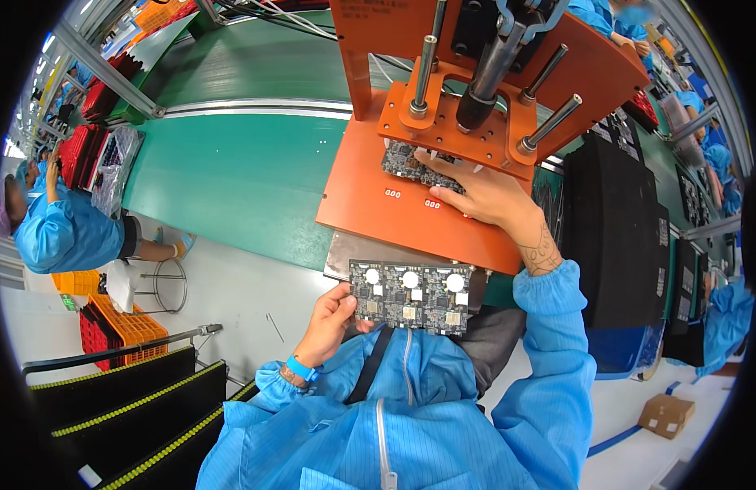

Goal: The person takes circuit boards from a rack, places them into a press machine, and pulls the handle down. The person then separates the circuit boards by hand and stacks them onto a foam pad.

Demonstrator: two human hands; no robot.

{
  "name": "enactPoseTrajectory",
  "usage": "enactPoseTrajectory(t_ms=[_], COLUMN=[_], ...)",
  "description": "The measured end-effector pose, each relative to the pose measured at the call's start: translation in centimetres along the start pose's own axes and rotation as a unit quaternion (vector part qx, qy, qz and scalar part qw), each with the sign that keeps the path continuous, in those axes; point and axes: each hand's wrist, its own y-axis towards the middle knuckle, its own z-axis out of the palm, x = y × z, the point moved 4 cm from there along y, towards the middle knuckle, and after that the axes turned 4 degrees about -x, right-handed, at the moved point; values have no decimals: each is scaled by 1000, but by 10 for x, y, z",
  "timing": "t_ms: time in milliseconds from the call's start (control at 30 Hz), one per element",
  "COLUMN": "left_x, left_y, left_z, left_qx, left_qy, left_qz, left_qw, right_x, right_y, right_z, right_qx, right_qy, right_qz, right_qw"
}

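Observation:
A dark circuit board panel point(411, 297) with three round white parts is gripped at its left edge by my left hand point(333, 324), thumb on top. It is held just in front of the orange press fixture point(345, 196). My right hand point(484, 189) reaches under the orange upper plate point(394, 124) of the press, fingers stretched over a second circuit board point(404, 162) lying on the base. Its fingertips touch or hover close over that board; which one I cannot tell. The right part of that board is hidden by my hand and the plate.
A green bench top point(223, 175) runs to the left of the press. Black foam trays point(611, 237) are stacked at the right. Black racks with yellow edges point(133, 408) stand at lower left, by an orange crate point(133, 327). A co-worker in blue point(68, 216) is at the left.

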Motion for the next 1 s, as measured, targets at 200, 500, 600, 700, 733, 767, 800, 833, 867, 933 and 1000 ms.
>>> enactPoseTrajectory(t_ms=[200,500,600,700,733,767,800,833,867,933,1000], left_x=[0,-3,-3,-6,-7,-7,-7,-9,-12,-5,-17], left_y=[-1,0,-1,-3,-4,-6,-8,-8,-9,3,-1], left_z=[0,1,1,3,1,-2,-6,-7,-9,-13,-20], left_qx=[-1,2,4,4,2,1,1,10,12,3,-56], left_qy=[-2,-4,1,0,0,-4,-8,-7,-15,-37,-14], left_qz=[-6,-15,-17,-13,-13,-10,-7,-8,-3,7,17], left_qw=[1000,1000,1000,1000,1000,1000,1000,1000,1000,999,998], right_x=[-5,-12,-7,-6,1,10,16,21,23,21,47], right_y=[-2,5,7,5,4,2,-4,-21,-40,-89,-114], right_z=[4,8,7,6,3,0,2,0,1,8,-17], right_qx=[-85,-13,13,-25,-25,14,53,-103,-152,-230,-331], right_qy=[-79,-7,20,-24,-22,-65,-109,-149,-167,-207,-213], right_qz=[-74,-39,-33,-73,-75,-29,17,-78,-107,-134,-117], right_qw=[990,999,999,997,997,997,992,980,968,941,912])
